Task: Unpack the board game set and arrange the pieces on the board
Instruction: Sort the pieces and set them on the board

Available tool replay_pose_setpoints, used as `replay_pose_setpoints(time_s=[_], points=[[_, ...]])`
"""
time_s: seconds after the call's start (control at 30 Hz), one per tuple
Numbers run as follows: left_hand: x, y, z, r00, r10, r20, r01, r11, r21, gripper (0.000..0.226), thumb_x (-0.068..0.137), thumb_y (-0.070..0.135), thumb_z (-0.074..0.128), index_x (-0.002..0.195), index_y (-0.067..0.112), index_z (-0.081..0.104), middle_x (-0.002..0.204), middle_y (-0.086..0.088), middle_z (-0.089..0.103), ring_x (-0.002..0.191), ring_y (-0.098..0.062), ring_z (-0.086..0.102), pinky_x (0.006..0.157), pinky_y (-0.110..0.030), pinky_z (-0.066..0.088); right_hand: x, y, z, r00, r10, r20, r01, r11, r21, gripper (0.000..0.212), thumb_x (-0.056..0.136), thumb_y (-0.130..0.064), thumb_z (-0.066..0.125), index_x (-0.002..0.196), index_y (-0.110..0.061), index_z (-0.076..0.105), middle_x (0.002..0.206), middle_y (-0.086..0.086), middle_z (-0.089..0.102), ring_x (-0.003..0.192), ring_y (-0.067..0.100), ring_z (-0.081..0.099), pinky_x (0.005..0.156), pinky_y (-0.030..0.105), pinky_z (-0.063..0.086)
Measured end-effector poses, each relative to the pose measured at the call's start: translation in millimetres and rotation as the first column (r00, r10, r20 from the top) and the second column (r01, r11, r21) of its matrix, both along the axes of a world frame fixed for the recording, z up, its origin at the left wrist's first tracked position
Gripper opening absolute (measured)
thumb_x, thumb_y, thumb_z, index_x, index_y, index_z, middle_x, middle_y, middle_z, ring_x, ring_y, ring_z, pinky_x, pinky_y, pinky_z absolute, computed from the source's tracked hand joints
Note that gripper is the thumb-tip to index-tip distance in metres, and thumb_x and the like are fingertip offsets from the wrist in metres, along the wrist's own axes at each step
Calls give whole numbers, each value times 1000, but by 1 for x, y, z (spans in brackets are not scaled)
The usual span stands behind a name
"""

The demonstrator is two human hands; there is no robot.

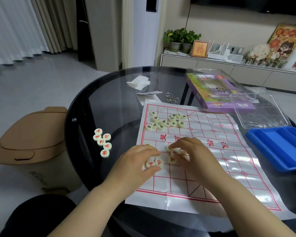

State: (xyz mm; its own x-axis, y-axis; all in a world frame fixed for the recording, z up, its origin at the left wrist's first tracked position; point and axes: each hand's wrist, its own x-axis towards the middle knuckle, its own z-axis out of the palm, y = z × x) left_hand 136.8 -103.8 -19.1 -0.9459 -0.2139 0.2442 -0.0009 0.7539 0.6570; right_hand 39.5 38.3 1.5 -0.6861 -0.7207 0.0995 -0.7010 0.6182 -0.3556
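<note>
Glass bench (113, 103) carries the paper xiangqi board (212, 159); far right, blue tray (277, 146) and clear lid (261, 113) sit empty. Sorting step: black pieces (166, 121) heaped far-left on board, left grip (140, 159) clamps two red pieces (155, 163), right grip (190, 151) curls over red heap (172, 159), hold unclear. Next probably needs placing reds singly on near grid points.

Six red-lettered discs (102, 142) lie off the nine o'clock side of the one board (229, 161); about fifteen black-lettered discs (166, 121) crowd its twelve o'clock end, too bunched to count exactly; at least four more red ones show at its middle, others hidden. One purple box (217, 93) at one o'clock; one clear lid (260, 113) at two; one blue tray (272, 151) at three.
</note>
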Motion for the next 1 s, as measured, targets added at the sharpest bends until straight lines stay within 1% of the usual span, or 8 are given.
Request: replay_pose_setpoints(time_s=[0.1,0.17,0.37,0.47,0.6,0.77,0.87,1.0], points=[[12,-23,4,991,117,-67,-116,993,31,31,84,22,60,114,26,61,101,33,42,106,5,42,87,1,30,1,-4,6,1000,13,-15,-13,1000,-4,30,92,-14,49,120,-21,56,126,-7,53,116,11,44,77,10,25],[20,-42,5,966,224,-128,-222,975,28,25,82,12,62,106,18,67,97,26,50,99,1,48,79,5,29,3,-10,10,999,30,-11,-30,1000,-8,31,92,-14,48,122,-22,55,127,-8,52,116,10,44,80,10,26],[33,-77,-6,909,410,-74,-408,912,35,27,82,4,61,107,12,67,109,7,58,104,-9,50,89,-17,30,17,-50,12,992,119,45,-119,993,-9,33,93,-16,47,124,-23,53,129,-7,51,117,11,46,95,20,38],[36,-86,-13,903,428,-38,-428,904,19,34,83,6,60,116,12,61,123,3,55,114,-13,48,91,-18,28,25,-78,6,982,178,66,-179,984,8,35,93,-15,47,127,-21,51,131,-3,48,121,15,44,98,24,38],[37,-89,-16,910,415,-10,-415,910,17,40,84,13,60,124,17,55,128,7,51,118,-9,44,93,-16,27,30,-113,-3,965,260,38,-260,966,-5,42,91,-9,45,133,-17,44,138,0,42,124,20,38,97,27,34],[37,-94,-18,915,403,-30,-403,915,12,42,85,11,59,126,16,53,130,5,50,123,-11,42,97,-17,26,28,-139,-7,933,359,34,-360,931,62,59,88,0,45,142,-18,29,153,-1,20,134,24,25,107,30,26],[32,-97,-18,918,394,-39,-394,919,12,47,86,9,57,131,17,47,136,5,45,127,-11,38,100,-16,24,28,-145,-10,913,407,15,-407,908,97,53,88,-2,45,139,-15,36,149,0,31,130,24,32,106,31,27],[25,-103,-16,936,351,30,-349,935,-70,54,91,10,46,141,22,27,149,8,24,137,-11,22,111,-24,16,27,-136,-11,917,398,30,-400,915,56,45,89,-1,40,133,-11,45,144,2,39,132,20,33,106,25,25]])
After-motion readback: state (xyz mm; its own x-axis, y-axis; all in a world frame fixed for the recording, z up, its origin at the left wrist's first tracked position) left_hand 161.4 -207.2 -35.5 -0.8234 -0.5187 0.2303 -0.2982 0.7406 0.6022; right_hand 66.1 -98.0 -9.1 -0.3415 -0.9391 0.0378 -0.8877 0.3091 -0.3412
